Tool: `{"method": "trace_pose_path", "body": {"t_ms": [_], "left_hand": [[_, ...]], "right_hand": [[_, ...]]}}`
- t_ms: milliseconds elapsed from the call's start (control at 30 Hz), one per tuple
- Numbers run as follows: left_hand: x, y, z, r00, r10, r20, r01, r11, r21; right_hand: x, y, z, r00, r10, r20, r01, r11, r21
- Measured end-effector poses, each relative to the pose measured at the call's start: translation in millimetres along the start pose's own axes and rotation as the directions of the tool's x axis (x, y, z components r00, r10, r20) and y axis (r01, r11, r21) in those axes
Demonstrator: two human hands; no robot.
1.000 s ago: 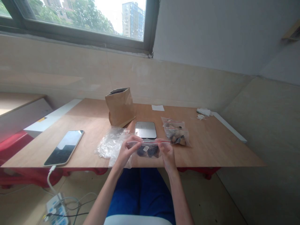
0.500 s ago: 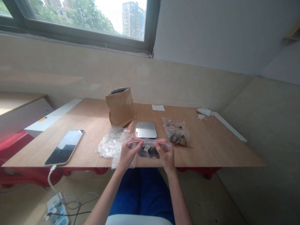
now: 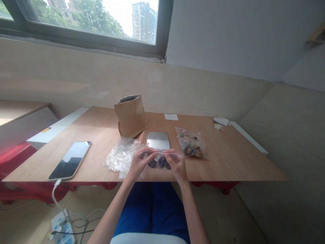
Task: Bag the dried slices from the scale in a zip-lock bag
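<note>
A clear zip bag (image 3: 159, 163) with a red-lined top holds dark pieces and a small pale label or packet. My left hand (image 3: 141, 162) pinches its top edge from the left, thumb toward the middle. On the other side my right hand (image 3: 176, 164) grips the same edge, the two thumbs close together. Just beyond the bag lies a flat silver scale (image 3: 157, 139), partly covered by it. To the left, crumpled clear plastic bags (image 3: 120, 156) reach up to my left hand. Filled zip bags (image 3: 195, 149) with brown and dark pieces lie to the right.
An open brown paper bag (image 3: 130, 117) stands at the back, left of the scale. A phone (image 3: 71, 159) with a charging cable lies on the left. White paper (image 3: 171, 117) and crumpled white scraps (image 3: 221, 122) are farther back. The table's front edge runs beneath my wrists.
Both hands and the zip bag have shifted slightly away from me, toward the scale. My thumbs have come closer together along the bag's top edge.
</note>
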State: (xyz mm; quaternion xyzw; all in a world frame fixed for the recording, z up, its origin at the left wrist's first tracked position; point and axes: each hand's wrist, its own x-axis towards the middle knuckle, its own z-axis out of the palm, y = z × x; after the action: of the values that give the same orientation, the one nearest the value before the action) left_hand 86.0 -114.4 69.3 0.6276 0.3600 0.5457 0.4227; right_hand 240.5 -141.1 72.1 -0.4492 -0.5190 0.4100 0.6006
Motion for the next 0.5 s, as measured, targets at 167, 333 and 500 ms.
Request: {"method": "trace_pose_path", "body": {"t_ms": [167,333,500], "left_hand": [[-2.1,0.3,-0.9,1.000,0.006,-0.025,-0.006,1.000,-0.010],[-3.5,2.3,-0.9,0.999,0.001,-0.036,-0.002,1.000,-0.025],[-4.4,0.1,0.4,0.999,0.015,-0.031,-0.016,0.999,-0.032]], "right_hand": [[0.6,1.6,2.5,1.000,-0.030,0.001,0.030,0.999,-0.013],[-0.2,5.7,0.5,0.999,-0.029,0.016,0.029,1.000,-0.003],[0.5,5.1,1.2,0.996,-0.089,0.008,0.089,0.994,-0.057]]}}
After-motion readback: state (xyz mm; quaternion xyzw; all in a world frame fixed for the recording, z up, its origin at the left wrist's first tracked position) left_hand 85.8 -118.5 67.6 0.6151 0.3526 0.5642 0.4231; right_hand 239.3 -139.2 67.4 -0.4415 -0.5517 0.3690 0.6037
